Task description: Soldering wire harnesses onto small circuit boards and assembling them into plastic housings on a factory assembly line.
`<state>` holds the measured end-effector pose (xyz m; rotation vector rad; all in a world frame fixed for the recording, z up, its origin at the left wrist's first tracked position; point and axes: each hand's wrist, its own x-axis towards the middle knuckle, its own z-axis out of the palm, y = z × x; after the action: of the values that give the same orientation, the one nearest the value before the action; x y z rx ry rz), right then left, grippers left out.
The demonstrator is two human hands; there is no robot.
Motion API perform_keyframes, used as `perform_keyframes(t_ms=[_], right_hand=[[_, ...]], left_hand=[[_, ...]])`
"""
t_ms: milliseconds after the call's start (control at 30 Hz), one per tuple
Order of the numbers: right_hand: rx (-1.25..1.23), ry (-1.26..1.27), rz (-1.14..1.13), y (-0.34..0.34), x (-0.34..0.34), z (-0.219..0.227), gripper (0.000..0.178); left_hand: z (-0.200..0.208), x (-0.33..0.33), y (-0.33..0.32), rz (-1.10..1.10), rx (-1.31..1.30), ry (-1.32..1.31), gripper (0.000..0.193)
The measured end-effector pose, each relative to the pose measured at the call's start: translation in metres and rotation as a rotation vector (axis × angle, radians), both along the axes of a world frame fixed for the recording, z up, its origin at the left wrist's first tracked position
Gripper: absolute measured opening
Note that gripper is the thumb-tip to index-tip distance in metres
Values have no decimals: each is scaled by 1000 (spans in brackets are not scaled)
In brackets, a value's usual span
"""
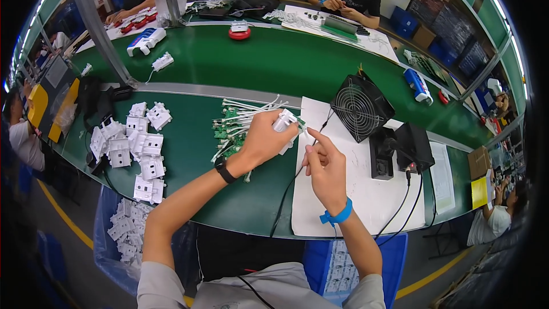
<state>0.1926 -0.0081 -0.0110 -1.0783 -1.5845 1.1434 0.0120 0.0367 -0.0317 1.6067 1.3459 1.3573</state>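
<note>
Left of the square black fan [361, 106], the left hand [265, 139] clasps a boxy white plastic housing [283, 121], the right hand [327, 170] alongside, grip unclear

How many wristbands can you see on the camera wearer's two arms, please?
2: a black band just behind the left hand, which holds a white housing, and a blue band behind the right hand. Anything under the sleeves would be hidden.
</note>
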Motion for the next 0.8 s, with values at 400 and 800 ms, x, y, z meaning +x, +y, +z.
perform_keyframes(t_ms=[400, 800], right_hand=[[263, -487, 86, 9, -10, -38, 50], [12, -61, 88, 0, -12, -39, 41]], left_hand=[[-28, 12, 11, -21, 6, -61, 24], [-41, 29, 38, -112, -260, -303, 26]])
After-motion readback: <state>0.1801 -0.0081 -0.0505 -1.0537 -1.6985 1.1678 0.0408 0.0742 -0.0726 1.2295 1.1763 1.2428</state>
